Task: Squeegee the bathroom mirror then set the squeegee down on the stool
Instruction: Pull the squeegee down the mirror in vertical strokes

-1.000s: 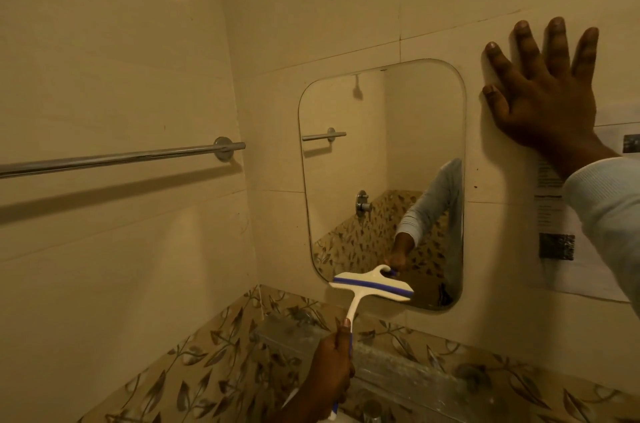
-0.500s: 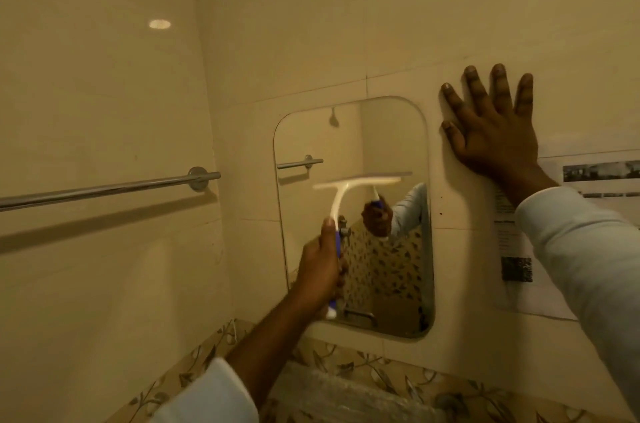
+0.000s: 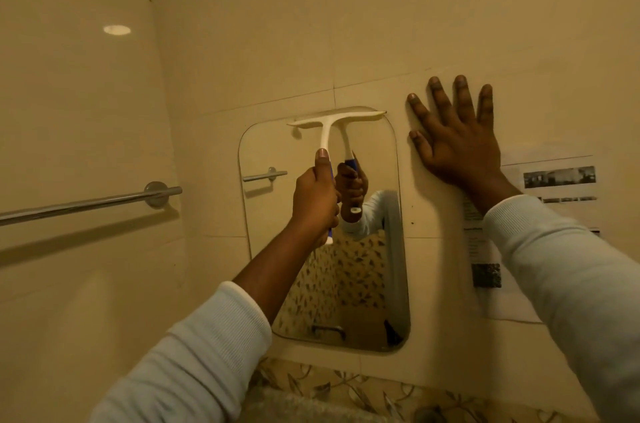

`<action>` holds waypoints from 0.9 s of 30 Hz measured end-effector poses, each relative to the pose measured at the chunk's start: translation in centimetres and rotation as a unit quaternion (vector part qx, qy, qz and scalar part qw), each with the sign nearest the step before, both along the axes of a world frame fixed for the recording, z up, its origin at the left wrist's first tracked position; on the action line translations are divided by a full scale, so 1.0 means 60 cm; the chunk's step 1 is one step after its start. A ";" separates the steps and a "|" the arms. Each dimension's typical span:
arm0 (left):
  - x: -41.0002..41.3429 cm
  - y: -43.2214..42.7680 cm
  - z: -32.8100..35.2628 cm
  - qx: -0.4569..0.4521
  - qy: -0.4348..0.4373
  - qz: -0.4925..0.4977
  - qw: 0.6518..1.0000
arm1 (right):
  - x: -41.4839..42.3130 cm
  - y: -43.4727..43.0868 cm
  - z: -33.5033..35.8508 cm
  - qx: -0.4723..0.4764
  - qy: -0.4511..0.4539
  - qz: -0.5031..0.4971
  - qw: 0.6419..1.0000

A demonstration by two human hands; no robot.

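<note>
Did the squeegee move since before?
Yes. The squeegee went up the mirror: a second ago its blade sat near the bottom edge, now at the top edge.

The left arm reaches up and forward from the lower left, its pale ribbed sleeve (image 3: pixel 194 353) ending at mid-forearm with the skin bare beyond. The left hand (image 3: pixel 317 201) is raised, its fingers (image 3: pixel 329 208) curled tight round the handle of a white T-shaped plastic squeegee with a blue grip (image 3: pixel 332 121), thumb laid straight up along the neck. The right arm stretches in from the right edge, sleeved to the wrist. The right hand (image 3: pixel 457 149) lies flat, palm against the cream tiled wall (image 3: pixel 450 24), digits straight, spread and pointing up.
</note>
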State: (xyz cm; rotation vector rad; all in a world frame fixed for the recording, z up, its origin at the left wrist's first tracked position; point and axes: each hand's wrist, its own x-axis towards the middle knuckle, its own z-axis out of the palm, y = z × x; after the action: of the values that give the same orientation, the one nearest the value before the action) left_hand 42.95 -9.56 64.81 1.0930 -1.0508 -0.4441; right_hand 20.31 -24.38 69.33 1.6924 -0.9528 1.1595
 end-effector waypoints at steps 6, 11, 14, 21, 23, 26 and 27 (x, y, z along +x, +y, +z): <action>-0.004 -0.010 -0.033 -0.002 -0.040 0.031 0.999 | 0.001 -0.003 0.000 -0.001 -0.001 0.001 1.000; -0.015 -0.011 -0.063 0.003 -0.045 0.042 0.998 | 0.002 -0.001 -0.001 0.000 -0.004 0.006 1.000; -0.020 -0.008 -0.080 0.001 -0.048 0.037 0.998 | 0.001 -0.001 -0.001 0.003 -0.006 0.011 1.000; -0.021 -0.006 -0.120 -0.006 -0.070 0.044 0.997 | 0.002 0.001 -0.002 0.002 -0.006 0.015 1.000; -0.022 -0.007 -0.134 -0.006 -0.068 0.042 0.997 | 0.002 0.001 -0.001 0.002 -0.005 0.014 1.000; -0.023 -0.006 -0.159 -0.010 -0.070 0.052 0.996 | 0.002 0.003 -0.001 0.005 -0.004 0.015 1.000; -0.024 -0.005 -0.167 -0.012 -0.074 0.060 0.995 | 0.002 0.003 -0.001 0.006 -0.003 0.016 1.000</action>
State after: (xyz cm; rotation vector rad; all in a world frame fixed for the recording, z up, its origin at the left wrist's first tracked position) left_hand 41.49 -9.88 54.77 1.1736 -1.1104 -0.2575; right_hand 20.43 -24.19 69.26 1.7210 -0.9418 1.1833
